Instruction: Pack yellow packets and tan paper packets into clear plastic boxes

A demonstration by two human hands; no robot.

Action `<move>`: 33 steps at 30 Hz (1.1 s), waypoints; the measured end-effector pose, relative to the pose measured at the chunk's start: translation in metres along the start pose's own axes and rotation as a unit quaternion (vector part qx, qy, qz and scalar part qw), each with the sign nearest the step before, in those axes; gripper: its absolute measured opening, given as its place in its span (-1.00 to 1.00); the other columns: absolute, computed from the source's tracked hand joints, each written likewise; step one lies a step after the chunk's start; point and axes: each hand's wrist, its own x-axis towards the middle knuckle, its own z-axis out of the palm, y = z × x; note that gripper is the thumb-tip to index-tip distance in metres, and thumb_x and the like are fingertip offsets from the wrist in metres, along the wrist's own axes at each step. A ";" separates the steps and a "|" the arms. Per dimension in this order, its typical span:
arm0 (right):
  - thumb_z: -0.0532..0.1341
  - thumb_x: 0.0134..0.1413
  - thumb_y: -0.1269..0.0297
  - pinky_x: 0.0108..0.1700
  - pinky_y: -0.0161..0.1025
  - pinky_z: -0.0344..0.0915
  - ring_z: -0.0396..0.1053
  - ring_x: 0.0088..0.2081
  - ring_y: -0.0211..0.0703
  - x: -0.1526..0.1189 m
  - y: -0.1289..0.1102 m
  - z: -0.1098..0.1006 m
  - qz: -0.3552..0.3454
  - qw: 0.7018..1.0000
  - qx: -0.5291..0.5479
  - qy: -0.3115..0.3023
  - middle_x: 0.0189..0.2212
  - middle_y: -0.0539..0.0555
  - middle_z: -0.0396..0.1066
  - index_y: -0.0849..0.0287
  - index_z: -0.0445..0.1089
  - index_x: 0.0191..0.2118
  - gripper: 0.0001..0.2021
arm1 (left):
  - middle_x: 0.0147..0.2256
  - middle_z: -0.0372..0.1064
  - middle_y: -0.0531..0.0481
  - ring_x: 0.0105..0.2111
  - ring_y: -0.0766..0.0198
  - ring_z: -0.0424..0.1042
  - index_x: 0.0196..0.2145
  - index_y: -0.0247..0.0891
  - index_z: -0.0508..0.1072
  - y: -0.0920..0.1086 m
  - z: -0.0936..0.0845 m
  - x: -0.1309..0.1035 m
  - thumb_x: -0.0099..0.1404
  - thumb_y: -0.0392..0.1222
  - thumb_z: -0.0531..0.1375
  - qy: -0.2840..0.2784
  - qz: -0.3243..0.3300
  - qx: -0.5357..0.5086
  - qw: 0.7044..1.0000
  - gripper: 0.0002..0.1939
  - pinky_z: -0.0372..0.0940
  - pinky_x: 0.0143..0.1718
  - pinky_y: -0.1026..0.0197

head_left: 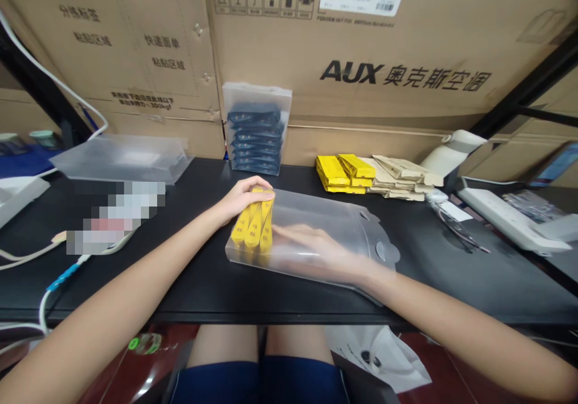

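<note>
Plastic box (325,207) near surface's (194,289) front edge, likely light; left hand (246,197) clamped on end, best hold; right hand (311,241) inside, grip unclear.

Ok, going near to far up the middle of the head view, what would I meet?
Navy shorts → black tabletop's front edge → clear box lying down, yellow packets at its left end → upright clear box of blue packets → AUX cardboard carton.
</note>
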 end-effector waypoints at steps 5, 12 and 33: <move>0.19 0.10 0.19 0.07 -0.12 0.21 0.31 0.00 -0.11 0.004 -0.006 -0.002 0.024 1.000 0.010 0.009 -0.03 0.05 0.37 0.06 0.29 0.04 -0.64 | -0.35 0.41 0.05 -0.35 0.24 0.40 -0.31 -0.23 0.43 0.000 -0.001 0.000 -0.05 -0.07 0.32 -0.007 -0.001 0.000 1.000 -0.67 0.26 -0.25 0.18; 0.19 0.10 0.18 0.00 -0.11 0.25 0.31 -0.08 -0.10 0.013 -0.012 -0.004 0.022 0.999 0.018 0.036 -0.10 0.10 0.35 0.12 0.35 -0.14 -0.77 | -0.38 0.41 0.05 -0.36 0.23 0.41 -0.30 -0.21 0.43 0.000 -0.002 0.000 -0.03 -0.06 0.32 -0.013 -0.008 0.004 1.000 -0.67 0.27 -0.28 0.19; 0.20 0.10 0.18 0.20 0.01 0.09 0.15 0.18 -0.02 0.004 0.004 -0.015 0.027 0.999 -0.014 0.035 0.16 0.14 0.19 0.09 0.27 0.11 -0.56 | -0.40 0.41 0.05 -0.39 0.24 0.43 -0.29 -0.21 0.43 0.006 -0.008 -0.005 -0.06 -0.01 0.36 -0.042 -0.024 0.016 0.999 -0.61 0.29 -0.34 0.21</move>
